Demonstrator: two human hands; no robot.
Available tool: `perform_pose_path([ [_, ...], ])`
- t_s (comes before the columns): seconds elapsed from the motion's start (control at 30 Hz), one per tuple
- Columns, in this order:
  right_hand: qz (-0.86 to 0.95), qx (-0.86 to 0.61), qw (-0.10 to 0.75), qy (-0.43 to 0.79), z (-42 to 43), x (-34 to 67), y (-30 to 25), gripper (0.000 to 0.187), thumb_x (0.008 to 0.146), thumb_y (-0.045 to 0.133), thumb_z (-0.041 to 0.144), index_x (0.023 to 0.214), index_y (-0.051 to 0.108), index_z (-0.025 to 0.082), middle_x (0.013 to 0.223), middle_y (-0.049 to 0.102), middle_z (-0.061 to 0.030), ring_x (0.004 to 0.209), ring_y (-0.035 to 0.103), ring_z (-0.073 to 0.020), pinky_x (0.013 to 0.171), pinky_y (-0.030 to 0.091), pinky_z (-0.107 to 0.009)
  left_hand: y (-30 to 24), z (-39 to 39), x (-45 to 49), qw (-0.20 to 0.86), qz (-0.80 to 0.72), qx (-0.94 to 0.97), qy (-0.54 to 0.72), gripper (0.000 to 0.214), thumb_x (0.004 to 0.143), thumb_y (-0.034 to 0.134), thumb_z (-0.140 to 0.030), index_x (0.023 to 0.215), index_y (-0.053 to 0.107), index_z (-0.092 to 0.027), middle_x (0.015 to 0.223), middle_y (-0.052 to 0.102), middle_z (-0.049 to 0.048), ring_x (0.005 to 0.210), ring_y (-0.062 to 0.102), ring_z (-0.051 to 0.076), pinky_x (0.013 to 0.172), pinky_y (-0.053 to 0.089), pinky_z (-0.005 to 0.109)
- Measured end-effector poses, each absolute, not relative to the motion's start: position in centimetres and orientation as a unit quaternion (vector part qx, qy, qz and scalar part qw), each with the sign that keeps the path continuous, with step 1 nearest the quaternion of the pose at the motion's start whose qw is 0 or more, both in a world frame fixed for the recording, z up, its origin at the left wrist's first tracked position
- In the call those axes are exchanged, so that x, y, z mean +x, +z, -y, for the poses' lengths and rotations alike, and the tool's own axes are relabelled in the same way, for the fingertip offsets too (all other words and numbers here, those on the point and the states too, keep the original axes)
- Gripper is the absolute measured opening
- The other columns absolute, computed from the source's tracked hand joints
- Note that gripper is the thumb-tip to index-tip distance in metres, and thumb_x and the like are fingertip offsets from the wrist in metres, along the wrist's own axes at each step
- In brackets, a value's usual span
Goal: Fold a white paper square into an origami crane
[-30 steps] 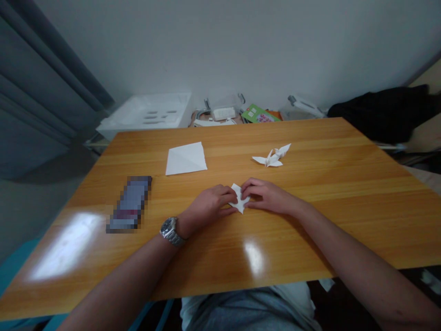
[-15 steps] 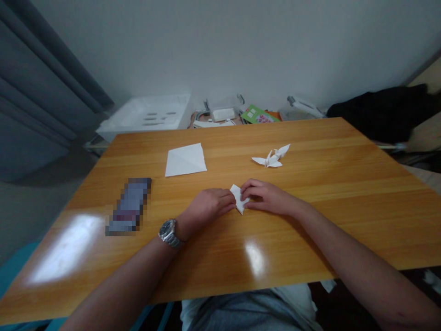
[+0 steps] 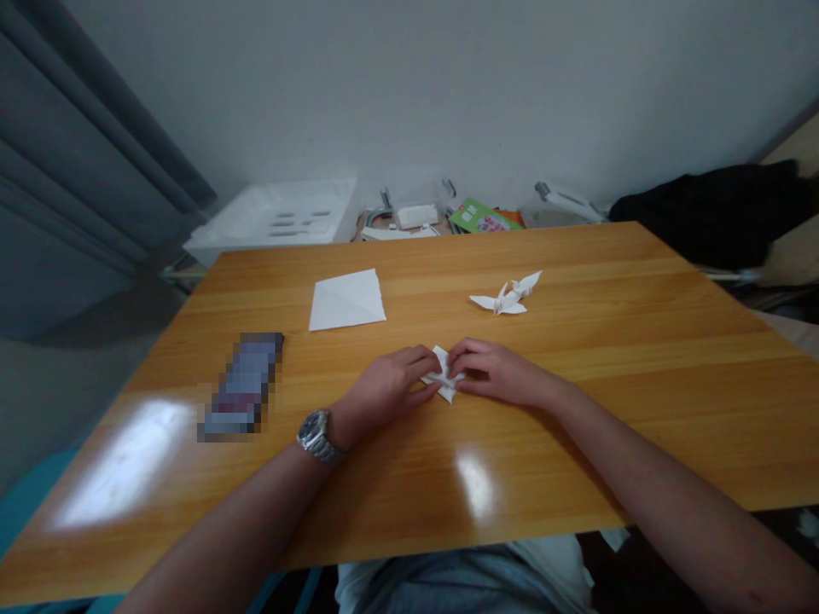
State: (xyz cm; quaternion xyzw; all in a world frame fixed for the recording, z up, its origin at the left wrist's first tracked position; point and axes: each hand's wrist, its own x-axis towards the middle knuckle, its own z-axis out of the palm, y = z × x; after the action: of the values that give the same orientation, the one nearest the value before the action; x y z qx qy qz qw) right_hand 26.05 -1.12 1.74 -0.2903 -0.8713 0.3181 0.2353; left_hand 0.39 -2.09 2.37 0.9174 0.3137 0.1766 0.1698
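Observation:
A small piece of folded white paper (image 3: 444, 372) lies on the table between my hands, with pointed corners at its far and near ends. My left hand (image 3: 400, 379), below a metal wristwatch (image 3: 316, 433), grips the paper's left side with curved fingers. From the other side, my right hand (image 3: 492, 368) has thumb and fingers closed on the right edge. The fingertips cover parts of the folds. Farther back, to the right, rest white origami cranes (image 3: 505, 300) with spread wings. A white paper sheet (image 3: 347, 300) with a faint crease lies back left.
The wooden table (image 3: 576, 443) carries a blurred-out phone (image 3: 246, 384) at the left. Behind its far edge are a white tray (image 3: 275, 209), a green booklet (image 3: 481, 217) and assorted small items. Dark cloth (image 3: 704, 213) lies beyond the right back corner.
The left fingers have shifted back and bent more, and the thumb has come apart from them. More of the paper's left side shows, with its folds looking opened. The right hand barely moved.

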Motion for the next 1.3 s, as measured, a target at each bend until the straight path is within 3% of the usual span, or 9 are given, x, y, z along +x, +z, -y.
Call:
perform_pose_path([
  [0.17, 0.872, -0.283, 0.245, 0.315, 1.3, 25.7, 1.8, 0.009, 0.098, 0.062, 0.021, 0.097, 0.07, 0.02, 0.107, 0.066, -0.0078, 0.1, 0.064, -0.019, 0.091, 0.052, -0.035, 1.8, 2.0, 0.7, 0.139, -0.362, 0.902, 0.191, 0.03, 0.094, 0.065, -0.024, 0.124, 0.063, -0.02, 0.115, 0.064, 0.0087, 0.105, 0.062, 0.024, 0.095, 0.052, 0.037],
  [0.33, 0.869, -0.301, 0.267, 0.289, 1.5, 25.2, 1.9, 0.011, 0.099, 0.06, 0.024, 0.094, 0.069, 0.019, 0.1, 0.066, -0.0069, 0.094, 0.063, -0.0185, 0.085, 0.051, -0.034, 1.5, 2.2, 0.9, 0.123, -0.388, 0.895, 0.183, 0.026, 0.095, 0.064, -0.024, 0.121, 0.066, -0.018, 0.112, 0.062, 0.009, 0.103, 0.06, 0.024, 0.093, 0.052, 0.037],
  [0.53, 0.865, -0.352, 0.251, 0.253, 1.8, 25.2, 2.1, 0.019, 0.095, 0.067, 0.025, 0.112, 0.07, 0.02, 0.109, 0.063, -0.0096, 0.102, 0.061, -0.0223, 0.091, 0.052, -0.038, 1.6, 2.2, 1.2, 0.139, -0.404, 0.886, 0.179, 0.023, 0.099, 0.059, -0.021, 0.119, 0.069, -0.017, 0.111, 0.062, 0.0087, 0.1, 0.061, 0.022, 0.092, 0.053, 0.035],
  [0.87, 0.845, -0.419, 0.238, 0.231, 1.6, 24.8, 1.5, 0.012, 0.097, 0.061, 0.02, 0.101, 0.073, 0.017, 0.101, 0.065, -0.0086, 0.092, 0.063, -0.0206, 0.083, 0.051, -0.034, 2.3, 1.6, 1.6, 0.152, -0.437, 0.873, 0.156, 0.028, 0.104, 0.05, -0.029, 0.102, 0.074, -0.014, 0.103, 0.067, 0.0091, 0.088, 0.065, 0.02, 0.083, 0.053, 0.031],
  [1.03, 0.823, -0.458, 0.243, 0.23, 1.4, 24.1, 1.6, 0.014, 0.095, 0.061, 0.014, 0.099, 0.074, 0.016, 0.1, 0.067, -0.0086, 0.093, 0.064, -0.0198, 0.085, 0.049, -0.031, 2.4, 1.4, 1.7, 0.161, -0.438, 0.871, 0.155, 0.023, 0.102, 0.056, -0.031, 0.109, 0.071, -0.015, 0.105, 0.066, 0.0093, 0.093, 0.066, 0.021, 0.086, 0.052, 0.03],
  [1.3, 0.824, -0.502, 0.173, 0.201, 0.4, 23.5, 2.5, 0.015, 0.097, 0.06, 0.021, 0.096, 0.073, 0.013, 0.094, 0.069, -0.0095, 0.087, 0.063, -0.0197, 0.078, 0.044, -0.029, 2.6, 0.1, 2.1, 0.17, -0.48, 0.85, 0.138, 0.015, 0.096, 0.058, -0.027, 0.099, 0.07, -0.019, 0.092, 0.07, 0.0062, 0.083, 0.065, 0.021, 0.072, 0.047, 0.03],
])
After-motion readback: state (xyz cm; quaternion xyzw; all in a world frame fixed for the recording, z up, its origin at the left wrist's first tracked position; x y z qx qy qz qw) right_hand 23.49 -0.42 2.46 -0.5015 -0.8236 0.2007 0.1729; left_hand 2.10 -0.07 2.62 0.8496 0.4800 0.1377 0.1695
